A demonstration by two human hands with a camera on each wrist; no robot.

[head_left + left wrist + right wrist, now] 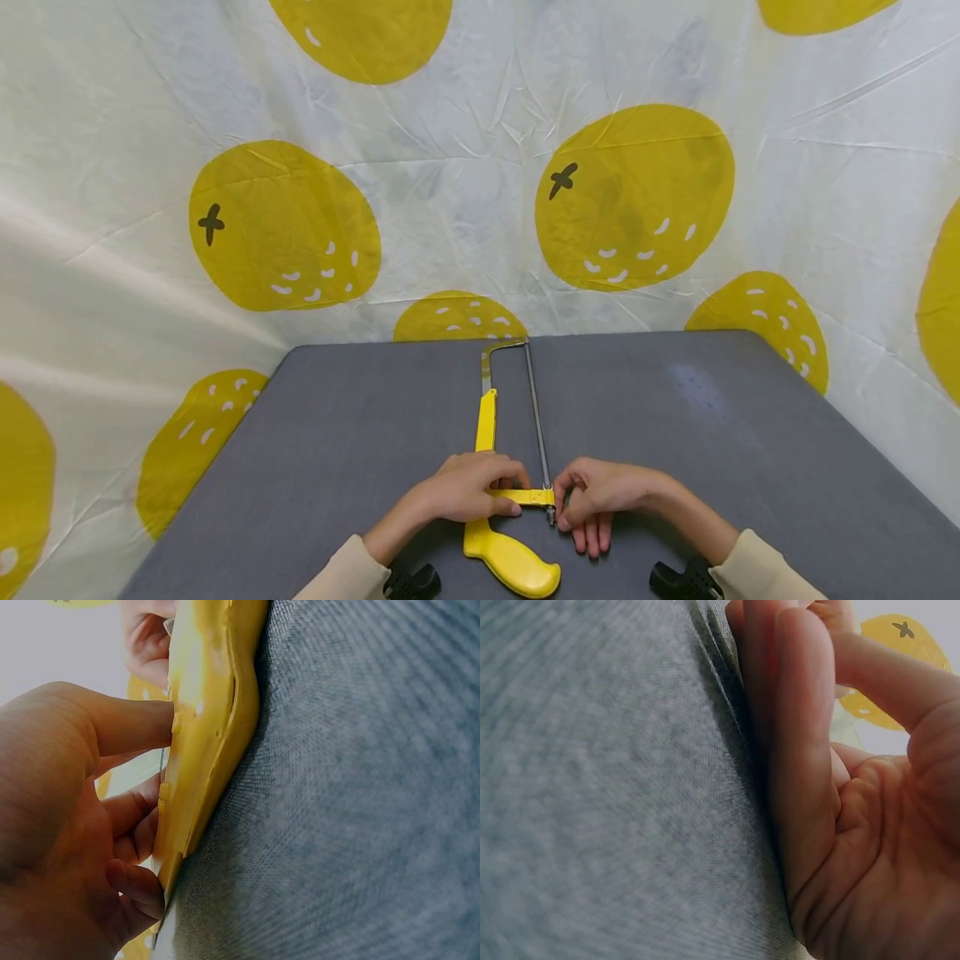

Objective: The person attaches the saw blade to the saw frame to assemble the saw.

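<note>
A hacksaw [486,421] with a yellow handle [521,565] lies flat on the table, its handle towards me. The thin blade [536,408] runs along its right side. My left hand [474,487] holds the yellow frame just ahead of the handle, fingers curled over it; the left wrist view shows thumb and fingers against the yellow body [214,727]. At the blade's near end, my right hand [606,490] pinches the small metal tension screw [551,517] between thumb and forefinger. Its other fingers [802,735] extend low along the tabletop, and the screw is hidden in the right wrist view.
The grey table [375,408] reaches back to a white cloth [450,208] printed with yellow fruit, which hangs behind and at the sides. The saw's far end lies close to the table's back edge. A pale patch [697,387] marks the table at the back right.
</note>
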